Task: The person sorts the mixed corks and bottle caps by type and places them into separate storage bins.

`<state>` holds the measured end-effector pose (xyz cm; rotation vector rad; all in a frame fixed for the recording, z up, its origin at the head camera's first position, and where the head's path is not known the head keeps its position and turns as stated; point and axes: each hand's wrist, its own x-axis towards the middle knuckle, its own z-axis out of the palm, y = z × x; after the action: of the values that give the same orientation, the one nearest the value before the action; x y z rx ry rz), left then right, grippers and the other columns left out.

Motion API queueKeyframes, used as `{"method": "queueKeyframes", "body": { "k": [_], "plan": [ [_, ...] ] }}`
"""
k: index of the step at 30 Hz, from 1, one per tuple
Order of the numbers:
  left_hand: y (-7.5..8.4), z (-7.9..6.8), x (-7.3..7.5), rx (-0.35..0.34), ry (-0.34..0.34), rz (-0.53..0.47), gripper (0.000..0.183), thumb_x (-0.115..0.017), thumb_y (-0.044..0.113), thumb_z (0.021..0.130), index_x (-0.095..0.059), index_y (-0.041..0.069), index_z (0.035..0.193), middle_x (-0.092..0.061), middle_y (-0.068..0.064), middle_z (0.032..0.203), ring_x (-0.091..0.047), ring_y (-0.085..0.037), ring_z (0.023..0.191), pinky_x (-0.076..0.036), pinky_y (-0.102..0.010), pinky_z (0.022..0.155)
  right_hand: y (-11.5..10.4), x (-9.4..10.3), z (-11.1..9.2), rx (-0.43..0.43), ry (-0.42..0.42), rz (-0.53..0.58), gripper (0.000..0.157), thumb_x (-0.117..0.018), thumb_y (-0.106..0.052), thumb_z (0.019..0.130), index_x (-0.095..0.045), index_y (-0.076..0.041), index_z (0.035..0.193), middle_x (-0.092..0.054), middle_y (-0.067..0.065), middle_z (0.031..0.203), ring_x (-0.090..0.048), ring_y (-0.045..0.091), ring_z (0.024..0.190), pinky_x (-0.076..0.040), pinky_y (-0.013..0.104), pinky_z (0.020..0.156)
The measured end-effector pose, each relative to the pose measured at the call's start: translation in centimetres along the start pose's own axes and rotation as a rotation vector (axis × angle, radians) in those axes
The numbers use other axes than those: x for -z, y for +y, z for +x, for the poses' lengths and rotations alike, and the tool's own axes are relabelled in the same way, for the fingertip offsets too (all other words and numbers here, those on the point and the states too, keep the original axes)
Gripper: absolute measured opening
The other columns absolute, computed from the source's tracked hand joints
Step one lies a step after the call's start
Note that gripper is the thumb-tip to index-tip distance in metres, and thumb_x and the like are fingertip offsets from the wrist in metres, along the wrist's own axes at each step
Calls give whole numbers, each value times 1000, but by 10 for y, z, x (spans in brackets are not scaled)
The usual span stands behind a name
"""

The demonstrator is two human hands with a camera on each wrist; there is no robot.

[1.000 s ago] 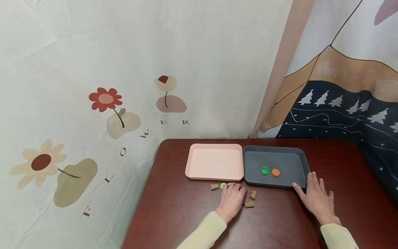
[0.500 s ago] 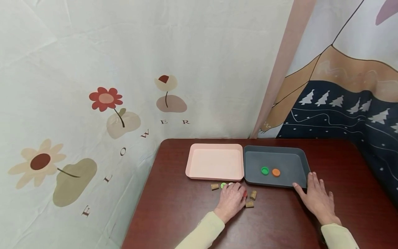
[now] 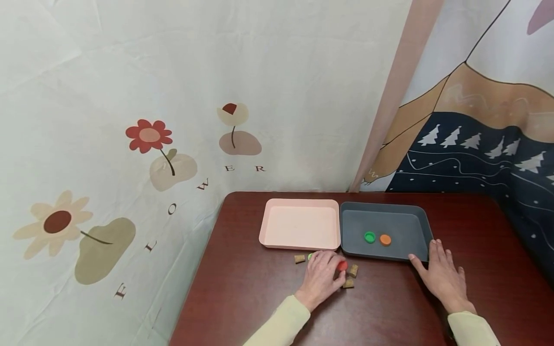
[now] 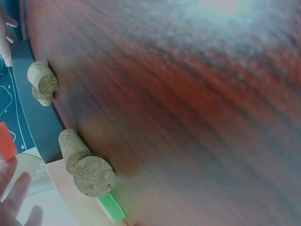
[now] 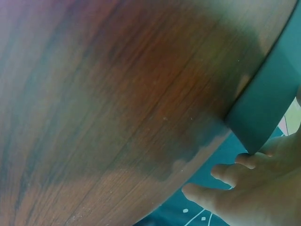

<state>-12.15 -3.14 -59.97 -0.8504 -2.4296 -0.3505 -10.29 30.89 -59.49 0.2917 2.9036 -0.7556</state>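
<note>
My left hand (image 3: 319,276) is in front of the pink tray, pinching a red bottle cap (image 3: 342,265) between thumb and fingers. In the left wrist view the red cap (image 4: 6,142) shows above the tabletop at the fingertips. Beside that hand lie corks, one to its left (image 3: 299,259) and two to its right (image 3: 353,271). A light-green cap (image 3: 309,256) is mostly hidden behind the fingers. With fingers spread, my right hand (image 3: 443,281) rests at the near right corner of the dark grey tray (image 3: 415,223), its thumb at the front rim.
Inside the dark tray lie a green cap (image 3: 370,237) and an orange cap (image 3: 385,240). The pink tray (image 3: 265,226) stands against its left side. Both trays sit toward the back of the reddish-brown table (image 3: 233,288), with a printed curtain (image 3: 303,96) behind.
The left fingers have drawn around the red cap, which now shows clearly between thumb and fingers; earlier it was mostly covered. The right hand stays at the tray corner.
</note>
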Motion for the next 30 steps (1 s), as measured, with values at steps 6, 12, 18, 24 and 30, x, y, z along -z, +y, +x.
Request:
{"method": "queueKeyframes", "body": {
  "k": [6,12,18,24,30],
  "plan": [
    [0,7,0,-7,84,-58,30,-81,27,80,-71,20,107,-67,5,108,-65,-12,107,-48,-44,103,1,-1,1,-3,2,0,109,-35,-73,101,1,12,159,7,36,164,0,62,147,-7,85,104],
    [3,23,1,25,151,-105,29,-80,25,82,-72,19,109,-68,5,110,-65,-13,111,-47,-52,104,-1,0,2,-12,2,-9,107,-35,-71,102,1,12,159,7,36,164,0,62,147,-7,85,104],
    [6,40,2,56,142,-143,27,-79,24,83,-71,19,109,-68,5,108,-65,-14,108,-46,-52,105,-1,0,2,-13,0,-9,105,-37,-69,103,1,13,159,5,36,164,-1,62,147,-8,85,104],
    [7,56,-3,79,95,-126,25,-78,26,86,-71,20,109,-68,4,107,-64,-14,108,-45,-52,107,-1,1,2,-11,-7,-4,106,-36,-70,103,1,12,159,6,36,164,-1,62,147,-7,85,104],
    [5,71,-10,91,12,-89,21,-76,29,91,-70,21,110,-67,6,104,-63,-13,107,-42,-52,110,-1,2,2,-16,-13,-3,108,-37,-71,102,1,13,159,6,36,164,0,63,147,-7,85,104]
  ]
}}
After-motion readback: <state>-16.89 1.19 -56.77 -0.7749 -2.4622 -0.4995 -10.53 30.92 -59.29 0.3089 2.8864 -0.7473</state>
